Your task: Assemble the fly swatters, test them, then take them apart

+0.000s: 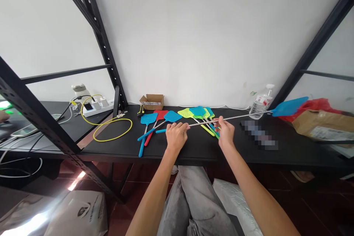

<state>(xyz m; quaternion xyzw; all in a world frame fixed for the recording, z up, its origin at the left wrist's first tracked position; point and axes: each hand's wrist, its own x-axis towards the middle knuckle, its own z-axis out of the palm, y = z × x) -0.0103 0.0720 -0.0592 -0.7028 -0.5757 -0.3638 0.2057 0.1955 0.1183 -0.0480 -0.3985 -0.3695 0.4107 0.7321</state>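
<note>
A blue fly swatter (289, 107) with a long metal rod is held nearly level above the table, its head out to the right. My left hand (177, 135) is closed around the rod near the blue handle. Further along, my right hand (225, 131) pinches the same rod between thumb and fingers. Left of my hands lie a blue fly swatter (148, 118), a red fly swatter (160, 114) and another blue one, with handles crossing. Behind my right hand several yellow-green and blue fly swatters (197, 111) overlap in a pile, their handles partly hidden.
A small open cardboard box (152, 101) stands by the wall. A yellow cable (110, 139) loops at left near a white power strip (103, 108). At right are a plastic bottle (259, 105), a blurred-out item (258, 134) and a larger cardboard box (318, 125). Black metal posts (102, 40) frame the table.
</note>
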